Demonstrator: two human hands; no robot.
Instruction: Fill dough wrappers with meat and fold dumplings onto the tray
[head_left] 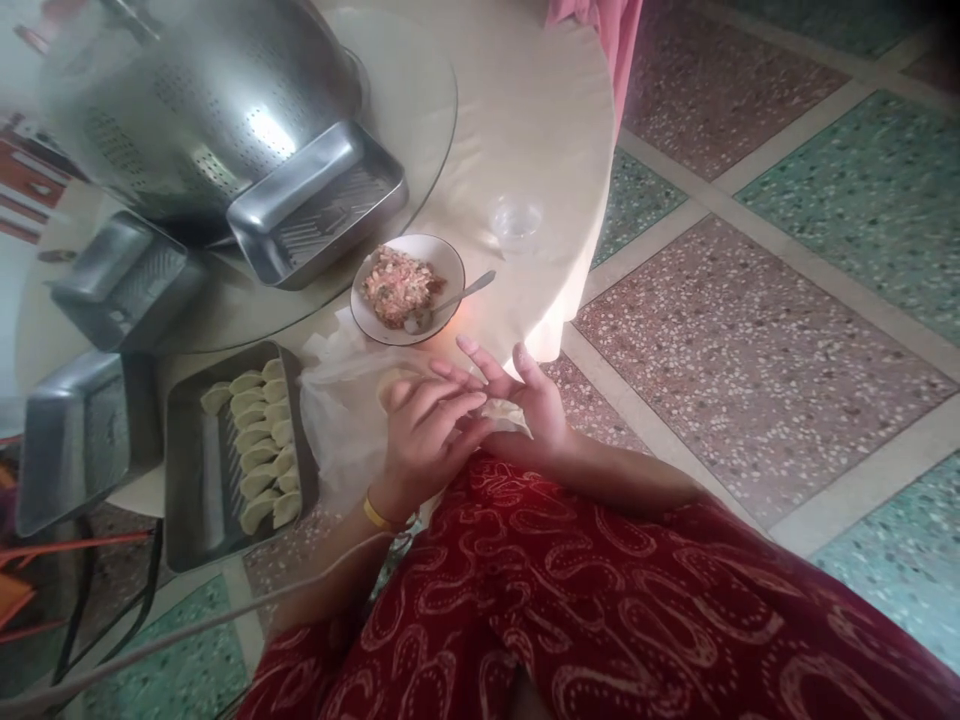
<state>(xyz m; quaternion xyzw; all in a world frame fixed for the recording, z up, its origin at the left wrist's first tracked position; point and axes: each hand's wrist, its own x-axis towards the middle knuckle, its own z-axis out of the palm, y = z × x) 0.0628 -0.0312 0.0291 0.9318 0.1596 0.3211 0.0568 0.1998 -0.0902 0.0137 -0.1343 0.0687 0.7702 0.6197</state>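
Observation:
A pale folded dumpling [507, 414] rests in the upturned palm of my right hand [541, 408], whose thumb and fingers are spread. My left hand [427, 425], with a yellow band at the wrist, reaches across from the left. Its fingers are stretched out, their tips close to the dumpling; whether they touch it I cannot tell. Just beyond my hands is a bowl [459, 262] of minced filling [399, 285], with a spoon [472, 288] leaning in it. Under my left hand lies a translucent plastic bag [337, 410], and a pale round shape shows partly behind my fingers.
At the left, a metal tray [206, 510] holds rows of dumplings [259, 440]. More metal pans [319, 205] stand by a large perforated steel pot [217, 110] on the glass turntable [420, 160]. A clear cup [516, 222] sits near the right edge of the cloth-covered table [547, 130].

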